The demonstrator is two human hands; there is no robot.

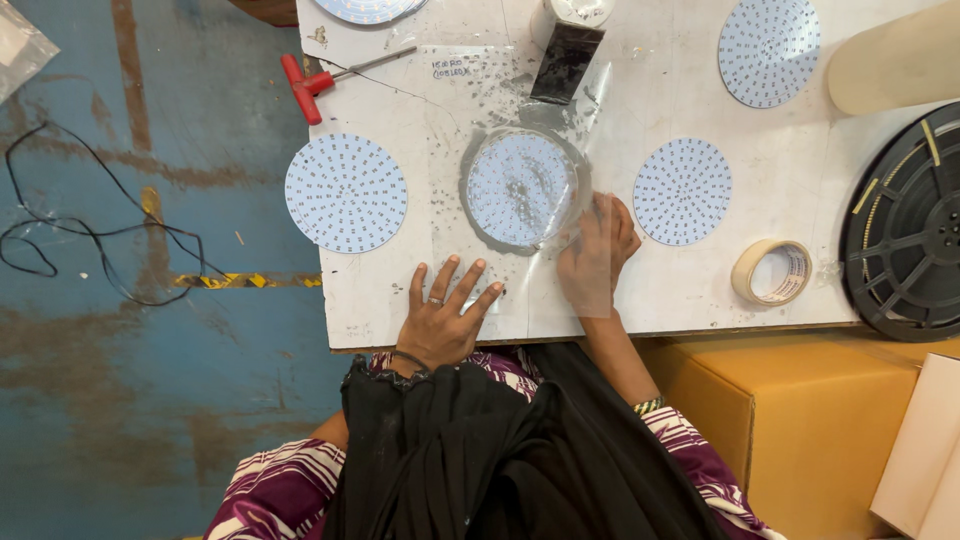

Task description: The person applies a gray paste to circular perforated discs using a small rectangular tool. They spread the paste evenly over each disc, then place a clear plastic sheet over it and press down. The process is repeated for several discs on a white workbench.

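A round white board dotted with small parts (518,188) lies in the middle of the white worktable (470,90), under a clear plastic stencil sheet (560,150) ringed with grey paste. My left hand (445,312) rests flat with its fingers spread on the sheet's near edge. My right hand (597,255) presses on the sheet at the board's lower right. A black squeegee block (565,60) stands on the sheet's far end.
Other round dotted boards lie at the left (346,193), right (682,191) and far right (768,50). A red-handled tool (320,82) lies at the far left, a tape roll (772,271) and a black reel (910,225) at the right. Cardboard boxes (790,420) stand below the table edge.
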